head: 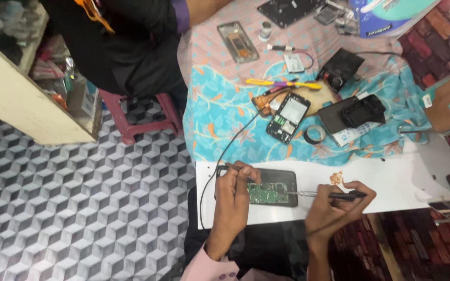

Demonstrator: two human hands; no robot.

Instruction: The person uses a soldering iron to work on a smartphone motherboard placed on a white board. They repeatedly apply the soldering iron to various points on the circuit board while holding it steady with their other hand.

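Observation:
An opened phone (274, 188) with a green circuit board showing lies on a white board (391, 182) in front of me. My left hand (233, 200) rests on the phone's left end and pinches a thin tool on a black cable (225, 151). My right hand (334, 208) holds tweezers (313, 194) whose tip touches the right side of the circuit board.
A second opened phone (287, 117), yellow-handled tools (282, 83), a tape roll (314, 134), a phone frame (238, 42) and black boxes (360, 112) lie on the floral cloth. Another person in dark clothes sits on a pink stool (141, 119). A cream cabinet (22, 99) stands left.

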